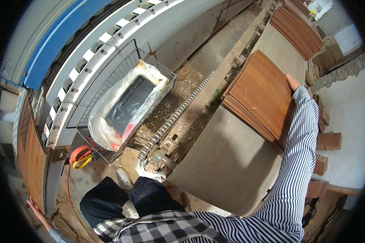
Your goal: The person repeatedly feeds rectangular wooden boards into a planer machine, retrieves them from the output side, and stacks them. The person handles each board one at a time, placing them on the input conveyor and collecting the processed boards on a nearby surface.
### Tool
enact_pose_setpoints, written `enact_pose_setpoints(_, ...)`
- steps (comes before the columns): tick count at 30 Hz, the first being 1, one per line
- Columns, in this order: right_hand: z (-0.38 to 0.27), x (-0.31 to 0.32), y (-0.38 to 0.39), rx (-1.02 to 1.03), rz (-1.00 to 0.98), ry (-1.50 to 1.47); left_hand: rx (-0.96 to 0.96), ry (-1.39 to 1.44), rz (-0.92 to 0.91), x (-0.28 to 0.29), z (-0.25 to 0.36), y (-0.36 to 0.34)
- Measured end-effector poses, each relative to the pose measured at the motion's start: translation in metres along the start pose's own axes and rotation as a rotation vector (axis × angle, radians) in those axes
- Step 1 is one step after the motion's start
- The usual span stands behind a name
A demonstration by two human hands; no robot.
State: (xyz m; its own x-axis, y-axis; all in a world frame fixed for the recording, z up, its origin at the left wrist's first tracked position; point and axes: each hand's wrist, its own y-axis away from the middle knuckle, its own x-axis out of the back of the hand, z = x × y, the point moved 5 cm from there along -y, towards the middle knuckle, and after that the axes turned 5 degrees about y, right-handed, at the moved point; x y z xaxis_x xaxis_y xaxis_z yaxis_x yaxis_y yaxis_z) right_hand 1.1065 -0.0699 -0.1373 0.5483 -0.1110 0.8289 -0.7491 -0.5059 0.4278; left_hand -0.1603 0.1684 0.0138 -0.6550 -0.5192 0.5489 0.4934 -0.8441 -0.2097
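Observation:
At the far left my left hand (38,211) has its fingers stretched out by the lower edge of a brown wood-grain board (31,152). Whether they touch it is hard to tell. On the right, my right arm in a striped sleeve reaches forward along a stack of reddish-brown wooden boards (261,89). My right hand (293,82) rests at the stack's far right edge, with its fingers partly hidden and not wrapped round a board. The stack lies slightly fanned on a grey sheet (231,156) over the conveyor.
A wire basket (83,115) holds clear plastic around a dark rectangular panel (133,101). Beside it runs a machine (52,44) with a row of rollers. A chain (178,113) edges the conveyor. Orange tape or cable (81,154) hangs near my legs. More board stacks (296,30) stand beyond.

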Motion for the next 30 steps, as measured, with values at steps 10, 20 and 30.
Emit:
enact_pose_setpoints(10,-0.013,-0.044,0.059,-0.073,-0.041,0.140,-0.023,0.048,-0.012,-0.019,0.009,-0.010)
enact_pose_setpoints(20,-0.077,-0.112,0.187,-0.060,-0.051,0.305,-0.180,-0.025,-0.127,-0.005,-0.022,-0.031)
enact_pose_setpoints(30,-0.184,-0.113,0.297,0.154,0.408,0.334,-0.192,0.140,-0.115,-0.021,0.007,0.010)
